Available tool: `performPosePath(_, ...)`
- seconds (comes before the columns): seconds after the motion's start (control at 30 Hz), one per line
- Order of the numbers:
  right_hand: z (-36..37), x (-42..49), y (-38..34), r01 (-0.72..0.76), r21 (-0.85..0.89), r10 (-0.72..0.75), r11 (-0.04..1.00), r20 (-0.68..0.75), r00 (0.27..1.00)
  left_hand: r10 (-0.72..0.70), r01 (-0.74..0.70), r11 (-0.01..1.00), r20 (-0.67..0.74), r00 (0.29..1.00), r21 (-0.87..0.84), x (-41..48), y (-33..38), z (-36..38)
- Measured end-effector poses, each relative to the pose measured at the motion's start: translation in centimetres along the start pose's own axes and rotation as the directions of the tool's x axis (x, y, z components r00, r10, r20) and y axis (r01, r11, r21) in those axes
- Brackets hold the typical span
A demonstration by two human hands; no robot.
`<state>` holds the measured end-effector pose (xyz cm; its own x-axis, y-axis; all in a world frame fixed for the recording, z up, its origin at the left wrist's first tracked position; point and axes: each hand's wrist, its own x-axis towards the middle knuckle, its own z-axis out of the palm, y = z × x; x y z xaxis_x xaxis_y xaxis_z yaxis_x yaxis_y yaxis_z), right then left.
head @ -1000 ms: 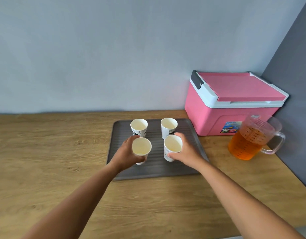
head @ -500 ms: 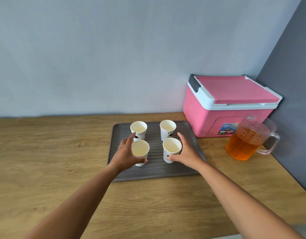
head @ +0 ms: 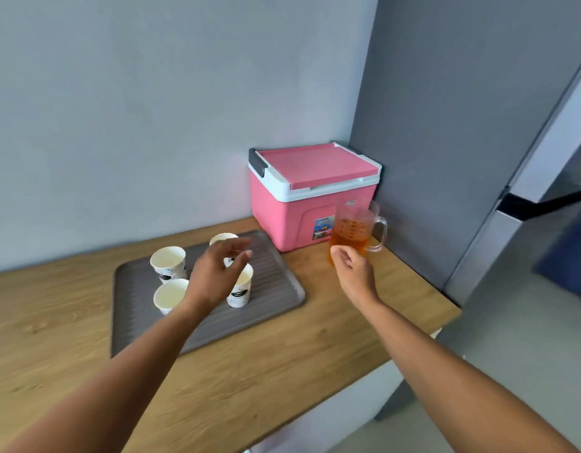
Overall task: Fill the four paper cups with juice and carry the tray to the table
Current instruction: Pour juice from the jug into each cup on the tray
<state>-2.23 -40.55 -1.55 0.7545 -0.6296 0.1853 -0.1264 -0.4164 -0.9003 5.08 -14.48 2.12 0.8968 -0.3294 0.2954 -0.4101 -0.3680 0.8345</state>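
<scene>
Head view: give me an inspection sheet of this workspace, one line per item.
Surface: wooden counter bearing everything.
Job's things: back-left cup, front-left cup, back-right cup, front-right cup upright on grey tray; jug of orange juice right of tray.
Clutter: pink cooler, lid shut, behind jug.
Hands: left hand open above the right-side cups; right hand loosely curled before the jug, holding nothing.
Cables: nothing seen.
Surroundings: pale wall behind; grey panel at right.

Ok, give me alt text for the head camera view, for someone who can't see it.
A person's left hand hovers over four paper cups on a grey tray, while the right hand hangs near a clear jug of orange juice. Tray and jug sit on a wooden counter beside a pink cooler box.
</scene>
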Motion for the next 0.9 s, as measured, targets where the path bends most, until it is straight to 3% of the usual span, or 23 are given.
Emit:
performPosePath(0.23, -7.0, 4.3, 3.9, -0.084, -0.066, 0.074, 0.994, -0.141, 0.987, -0.024, 0.046, 0.995, 0.240, 0.970, -0.087, 3.8, 2.8, 9.0)
performPosePath(0.37, -8.8, 8.0, 6.0, -0.090, -0.105, 0.075, 0.990, -0.140, 0.987, -0.099, 0.142, 0.982, 0.307, 0.946, -0.121, 7.2, 4.1, 14.1)
performPosePath(0.63, -8.7, 16.2, 8.1, -0.062, -0.053, 0.061, 0.997, -0.016, 0.998, -0.246, 0.306, 0.939, 0.314, 0.917, -0.158, 13.1, 6.0, 21.8)
performPosePath(0.9, -7.0, 19.0, 10.3, 0.020, 0.071, -0.033, 0.997, 0.177, 0.984, -0.254, 0.338, 0.896, 0.290, 0.923, -0.289, 15.5, 6.6, 25.0)
